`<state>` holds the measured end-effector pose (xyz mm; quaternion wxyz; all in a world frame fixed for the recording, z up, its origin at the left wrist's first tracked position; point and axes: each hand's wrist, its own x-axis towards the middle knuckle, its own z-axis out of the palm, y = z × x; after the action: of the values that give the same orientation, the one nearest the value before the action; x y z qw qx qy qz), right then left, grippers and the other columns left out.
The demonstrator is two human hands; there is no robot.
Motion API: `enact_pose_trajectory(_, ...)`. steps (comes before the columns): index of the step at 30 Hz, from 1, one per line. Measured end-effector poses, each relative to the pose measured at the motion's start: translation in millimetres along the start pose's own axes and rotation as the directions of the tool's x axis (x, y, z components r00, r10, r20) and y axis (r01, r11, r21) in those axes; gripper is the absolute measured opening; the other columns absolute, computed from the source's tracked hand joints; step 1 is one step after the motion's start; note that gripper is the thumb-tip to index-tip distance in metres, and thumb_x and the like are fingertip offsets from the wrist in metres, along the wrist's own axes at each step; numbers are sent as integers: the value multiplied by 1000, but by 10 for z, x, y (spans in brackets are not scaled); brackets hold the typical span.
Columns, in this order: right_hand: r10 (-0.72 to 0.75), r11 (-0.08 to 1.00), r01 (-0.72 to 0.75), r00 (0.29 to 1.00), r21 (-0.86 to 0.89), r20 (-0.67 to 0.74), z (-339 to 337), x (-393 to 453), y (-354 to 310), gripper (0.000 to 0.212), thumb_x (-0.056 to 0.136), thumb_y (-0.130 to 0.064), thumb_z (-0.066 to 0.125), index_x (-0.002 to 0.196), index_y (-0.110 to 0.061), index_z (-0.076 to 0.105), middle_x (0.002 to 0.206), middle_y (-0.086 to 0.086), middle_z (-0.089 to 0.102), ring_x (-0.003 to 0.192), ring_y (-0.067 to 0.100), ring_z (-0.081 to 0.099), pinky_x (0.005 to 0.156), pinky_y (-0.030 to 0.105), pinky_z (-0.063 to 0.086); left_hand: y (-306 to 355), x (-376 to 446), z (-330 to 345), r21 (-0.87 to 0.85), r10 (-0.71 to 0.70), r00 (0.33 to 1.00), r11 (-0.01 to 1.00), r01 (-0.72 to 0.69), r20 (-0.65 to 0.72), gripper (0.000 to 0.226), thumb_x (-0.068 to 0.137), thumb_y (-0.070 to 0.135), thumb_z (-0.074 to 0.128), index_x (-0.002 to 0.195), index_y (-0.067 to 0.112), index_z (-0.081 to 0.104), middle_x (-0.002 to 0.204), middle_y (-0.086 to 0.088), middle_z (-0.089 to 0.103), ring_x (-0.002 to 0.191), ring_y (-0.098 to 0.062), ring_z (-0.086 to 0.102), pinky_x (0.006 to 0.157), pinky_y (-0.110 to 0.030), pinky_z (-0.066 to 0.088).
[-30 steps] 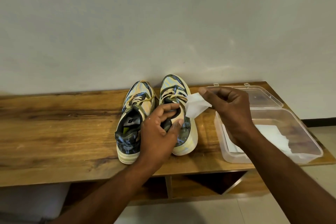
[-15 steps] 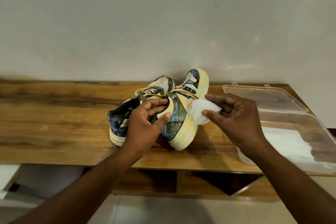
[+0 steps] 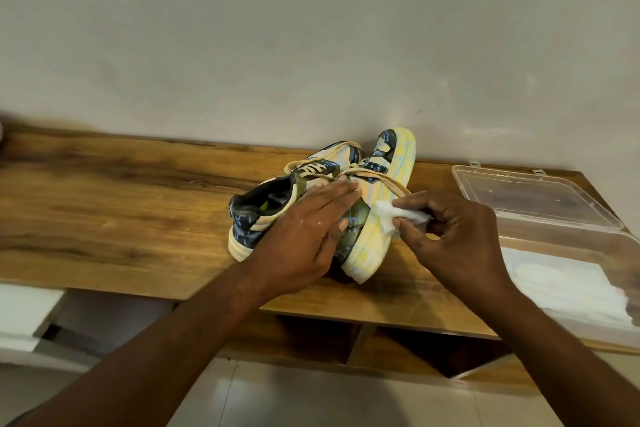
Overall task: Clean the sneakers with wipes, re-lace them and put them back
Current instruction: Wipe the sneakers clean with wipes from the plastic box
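- The right-hand yellow, blue and black patterned sneaker point(image 3: 375, 215) sits just right of centre frame, tipped on its side on the long brown wooden desk point(image 3: 138, 204), pale sole turned toward the right. Looks like it's tilted that way so the sole edge is easy to get at with a wipe.
- Left hand point(image 3: 304, 236) lies across the upper with fingers stretched out flat, thumb tucked against the side. I'd say it's just pinning the shoe so it doesn't slide while being rubbed.
- Right hand point(image 3: 457, 236) has its fingers pinched around a scrunched white wet wipe point(image 3: 398, 217), pressed onto the yellowish sole rim.
- The second matching sneaker point(image 3: 273, 204) rests behind and left of it, touching or nearly so, beige laces loose on both.
- The clear plastic lidded box point(image 3: 540, 204) on the right of the frame is open, white wipes inside, handy for grabbing another.
- Hard to see: the left palm hides most of the tilted shoe's opening, the box is cut off by the right edge, and whatever's in the dark shelf under the desk is unreadable.
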<state>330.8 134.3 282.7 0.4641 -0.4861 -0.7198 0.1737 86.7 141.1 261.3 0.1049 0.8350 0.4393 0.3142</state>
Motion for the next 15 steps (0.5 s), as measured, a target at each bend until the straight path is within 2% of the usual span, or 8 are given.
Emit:
enact_pose_trajectory(2,-22,998,21,1000,-56,-15,-33,-8,32,26,80,-8,86,104,-17,81,100,-9,77,89,5,72,72,25,61,77,22,-14,-35,-24,999,999,23,-23,58,106,27,58,160,15,41,167,3,38,157,-6,24,128,-39,27)
enact_pose_trajectory(5,-14,996,10,999,-84,-46,-77,-39,82,25,78,-9,87,101,-17,82,99,-8,77,90,3,72,73,22,60,219,14,17,-209,-257,958,951,227,-126,83,89,41,81,159,24,40,161,10,45,149,-2,37,121,-28,37)
enact_pose_trajectory(7,15,997,-20,998,-81,-65,-104,-64,106,25,78,-9,87,101,-18,82,99,-9,77,90,3,72,74,19,58,312,-35,79,-333,-436,888,866,372,-142,93,80,48,88,157,27,40,154,15,49,141,4,44,114,-18,40)
enact_pose_trajectory(10,38,997,-42,997,-62,-65,-123,-90,116,25,78,-11,86,101,-18,82,99,-11,77,90,1,72,74,13,56,405,-96,165,-515,-600,799,699,496,-45,96,74,49,91,154,28,41,139,26,52,121,23,47,97,-1,40)
enact_pose_trajectory(12,52,998,-55,997,-39,-60,-128,-97,111,26,78,-11,85,102,-19,81,99,-12,77,87,2,72,73,12,55,407,-96,214,-593,-625,781,624,509,13,91,73,49,91,149,30,44,132,29,57,117,21,53,98,-9,47)
enact_pose_trajectory(15,61,997,-63,996,-36,-63,-133,-102,92,27,78,-9,85,102,-20,80,99,-9,77,86,3,72,72,14,56,408,-61,249,-659,-646,761,549,514,56,100,70,48,95,153,29,42,134,24,61,123,9,58,106,-27,53)
